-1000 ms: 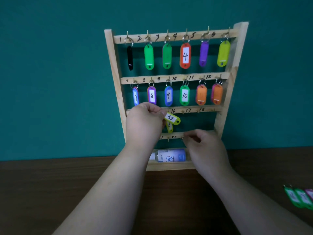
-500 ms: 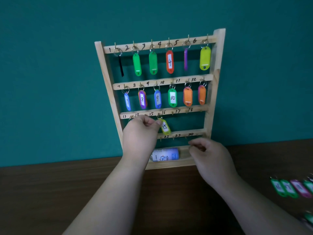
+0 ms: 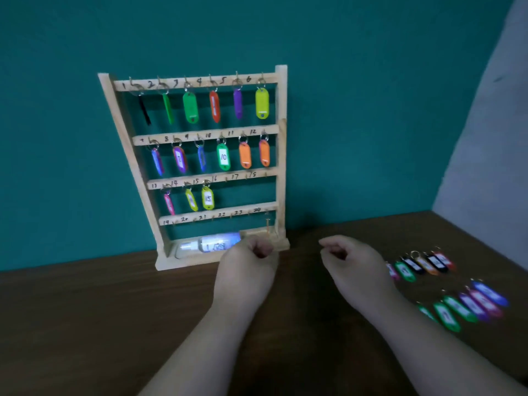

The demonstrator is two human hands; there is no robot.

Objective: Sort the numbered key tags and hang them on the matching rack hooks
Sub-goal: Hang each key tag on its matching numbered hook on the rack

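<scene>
The wooden key rack [image 3: 281, 155] leans against the teal wall. Its top two rows are full of coloured tags. On the third row hang a pink tag [image 3: 169, 203], a yellow tag [image 3: 191, 200] and the yellow-green tag marked 15 [image 3: 208, 198]. The bottom row's hooks are bare. My left hand [image 3: 245, 270] hovers over the table in front of the rack's base, fingers loosely curled, holding nothing. My right hand [image 3: 351, 264] is beside it to the right, loosely curled as well and holding nothing. Several loose tags [image 3: 420, 264] lie right of that hand.
A second row of loose tags [image 3: 468, 305] lies nearer on the dark wooden table [image 3: 85, 324]. A white bottle [image 3: 211, 244] lies in the rack's base tray. A grey wall [image 3: 491, 138] closes off the right side.
My left hand has let go of tag 15, which now hangs on the third row. Both hands have come down and away from the rack. The view has swung right, showing more loose tags.
</scene>
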